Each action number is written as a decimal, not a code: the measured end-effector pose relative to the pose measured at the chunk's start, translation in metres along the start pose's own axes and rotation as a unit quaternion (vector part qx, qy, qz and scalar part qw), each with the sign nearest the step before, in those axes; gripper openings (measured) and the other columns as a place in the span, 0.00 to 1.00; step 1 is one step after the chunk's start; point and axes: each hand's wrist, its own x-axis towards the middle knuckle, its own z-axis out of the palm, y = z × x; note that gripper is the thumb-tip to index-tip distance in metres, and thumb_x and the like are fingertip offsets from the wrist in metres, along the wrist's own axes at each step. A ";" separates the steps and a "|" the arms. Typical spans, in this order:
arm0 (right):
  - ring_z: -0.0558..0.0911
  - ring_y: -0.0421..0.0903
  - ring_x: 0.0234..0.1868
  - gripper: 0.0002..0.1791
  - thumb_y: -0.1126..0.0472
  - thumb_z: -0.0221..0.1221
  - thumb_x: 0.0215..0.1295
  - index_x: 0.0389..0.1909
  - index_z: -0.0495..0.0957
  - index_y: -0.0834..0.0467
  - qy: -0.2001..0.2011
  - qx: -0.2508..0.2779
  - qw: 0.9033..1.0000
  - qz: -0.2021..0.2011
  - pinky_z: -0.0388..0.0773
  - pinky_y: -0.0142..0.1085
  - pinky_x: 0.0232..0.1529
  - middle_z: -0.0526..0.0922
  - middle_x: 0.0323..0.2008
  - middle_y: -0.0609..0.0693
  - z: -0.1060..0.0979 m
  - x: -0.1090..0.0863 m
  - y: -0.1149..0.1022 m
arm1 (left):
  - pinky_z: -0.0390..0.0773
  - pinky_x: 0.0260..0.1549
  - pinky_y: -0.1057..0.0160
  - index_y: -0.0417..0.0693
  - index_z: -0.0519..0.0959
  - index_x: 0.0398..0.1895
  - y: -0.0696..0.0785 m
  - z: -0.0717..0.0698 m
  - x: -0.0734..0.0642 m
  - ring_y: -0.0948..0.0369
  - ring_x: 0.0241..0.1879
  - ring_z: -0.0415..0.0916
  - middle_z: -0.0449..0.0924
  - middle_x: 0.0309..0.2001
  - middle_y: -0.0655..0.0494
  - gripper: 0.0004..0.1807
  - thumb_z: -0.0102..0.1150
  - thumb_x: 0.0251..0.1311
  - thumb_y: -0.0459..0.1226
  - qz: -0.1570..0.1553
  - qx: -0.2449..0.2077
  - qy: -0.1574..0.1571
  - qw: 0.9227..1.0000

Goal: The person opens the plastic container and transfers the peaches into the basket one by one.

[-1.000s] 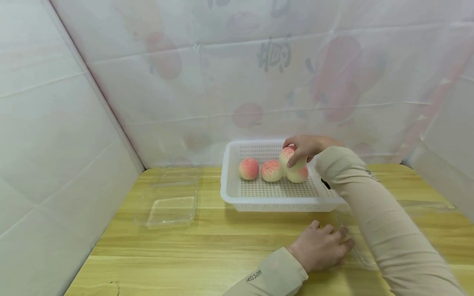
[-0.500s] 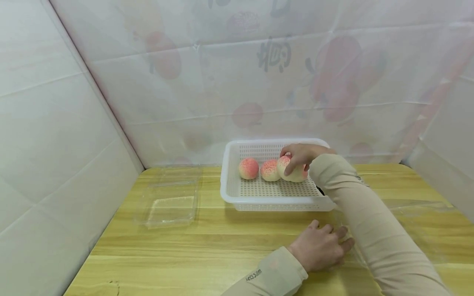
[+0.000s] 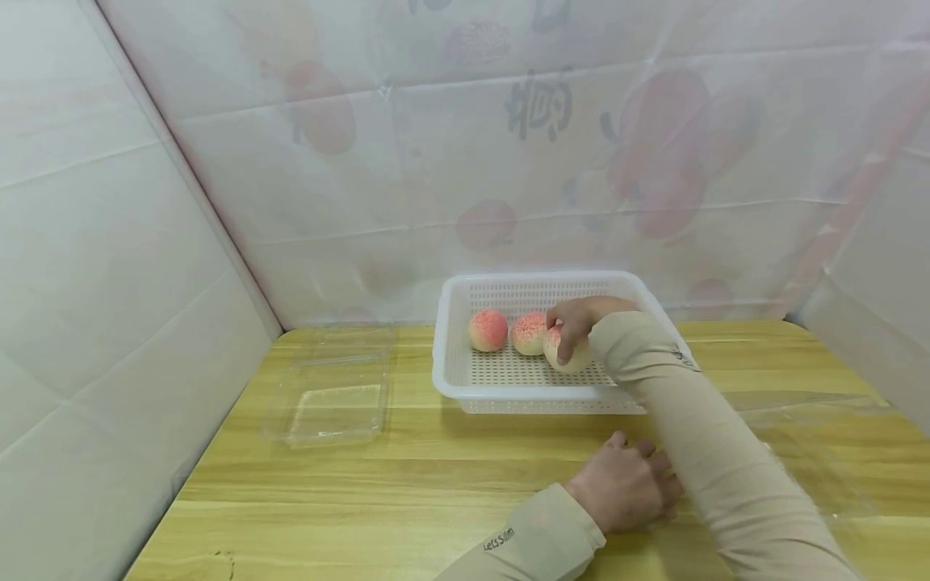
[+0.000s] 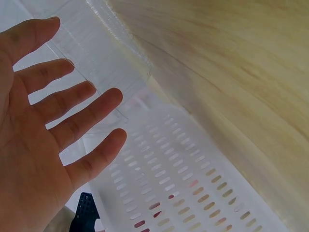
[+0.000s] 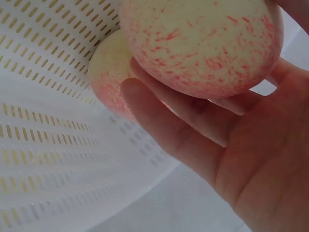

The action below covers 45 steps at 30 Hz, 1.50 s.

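Note:
My right hand point(image 3: 581, 319) grips a pink-and-cream peach point(image 3: 569, 357) low inside a white perforated basket point(image 3: 541, 394). In the right wrist view the fingers cradle this peach point(image 5: 203, 48), and a second peach point(image 5: 108, 79) sits behind it on the basket floor. Two other peaches stand in a row to its left in the head view, a pinker left one point(image 3: 488, 330) and a speckled middle one point(image 3: 527, 334). My left hand point(image 3: 625, 486) lies in front of the basket. Its fingers are spread beside a clear plastic box point(image 4: 91, 43) in the left wrist view.
Another clear plastic box point(image 3: 337, 403) with its lid raised stands on the wooden table point(image 3: 327, 500) at the left. On the right, more clear plastic point(image 3: 814, 460) is partly behind the right sleeve. A printed white sheet point(image 3: 407, 177) walls the back.
My right hand has come down and toward the front with the peach, from above the row to low in the basket. The left hand has stayed nearly in place.

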 end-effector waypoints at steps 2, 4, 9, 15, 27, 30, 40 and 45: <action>0.72 0.61 0.59 0.41 0.57 0.72 0.52 0.67 0.69 0.62 -0.004 -0.008 1.000 0.013 0.73 0.53 0.58 0.71 0.63 0.64 0.000 0.000 -0.002 | 0.68 0.40 0.71 0.82 0.80 0.48 0.000 0.000 0.000 0.74 0.46 0.71 0.77 0.49 0.82 0.14 0.46 0.71 0.63 -0.001 -0.001 -0.003 1.000; 0.72 0.59 0.58 0.39 0.56 0.73 0.52 0.66 0.71 0.60 -0.009 -0.014 0.999 0.028 0.73 0.52 0.57 0.72 0.61 0.63 0.001 0.000 -0.005 | 0.66 0.40 0.71 0.83 0.80 0.47 0.001 0.000 0.000 0.75 0.46 0.69 0.77 0.50 0.84 0.13 0.46 0.71 0.63 -0.003 -0.007 -0.009 1.000; 0.72 0.57 0.54 0.36 0.56 0.75 0.50 0.62 0.74 0.55 -0.013 -0.023 0.997 0.066 0.75 0.48 0.51 0.74 0.55 0.59 0.003 -0.002 -0.010 | 0.63 0.40 0.72 0.85 0.80 0.47 0.002 0.000 0.002 0.75 0.48 0.68 0.77 0.52 0.86 0.12 0.45 0.72 0.62 -0.008 -0.024 -0.030 0.999; 0.73 0.54 0.50 0.35 0.55 0.75 0.51 0.61 0.74 0.55 -0.007 -0.045 0.996 0.080 0.76 0.45 0.46 0.76 0.50 0.56 0.005 -0.007 -0.016 | 0.63 0.39 0.72 0.86 0.80 0.47 0.003 0.000 0.003 0.76 0.49 0.68 0.77 0.51 0.87 0.11 0.46 0.71 0.62 -0.016 -0.025 -0.034 0.999; 0.72 0.52 0.42 0.19 0.68 0.69 0.50 0.45 0.79 0.54 0.029 -0.065 0.993 0.091 0.73 0.38 0.36 0.74 0.41 0.54 0.012 -0.023 -0.025 | 0.66 0.40 0.73 0.86 0.80 0.47 0.004 0.001 0.004 0.76 0.48 0.69 0.77 0.49 0.87 0.10 0.48 0.69 0.60 -0.018 -0.027 -0.019 0.999; 0.72 0.52 0.42 0.19 0.68 0.69 0.50 0.45 0.79 0.55 0.024 -0.048 0.994 0.091 0.72 0.39 0.36 0.75 0.41 0.54 0.010 -0.023 -0.021 | 0.66 0.41 0.72 0.86 0.80 0.44 0.004 0.001 0.004 0.76 0.48 0.69 0.78 0.48 0.87 0.10 0.48 0.70 0.62 -0.011 -0.020 -0.017 1.000; 0.75 0.52 0.46 0.33 0.61 0.70 0.56 0.62 0.72 0.63 -0.018 -0.068 0.996 0.059 0.77 0.41 0.41 0.76 0.50 0.56 -0.008 -0.022 -0.010 | 0.71 0.41 0.71 0.76 0.76 0.60 0.004 -0.001 0.004 0.73 0.47 0.74 0.74 0.54 0.75 0.20 0.47 0.70 0.63 0.000 -0.021 -0.007 1.000; 0.79 0.56 0.49 0.34 0.61 0.68 0.62 0.67 0.67 0.67 -0.030 -0.043 0.998 0.036 0.80 0.41 0.40 0.76 0.54 0.61 -0.023 -0.030 -0.006 | 0.73 0.43 0.70 0.75 0.70 0.71 0.003 -0.002 0.006 0.72 0.52 0.75 0.69 0.68 0.71 0.27 0.48 0.71 0.63 0.005 -0.035 -0.026 0.999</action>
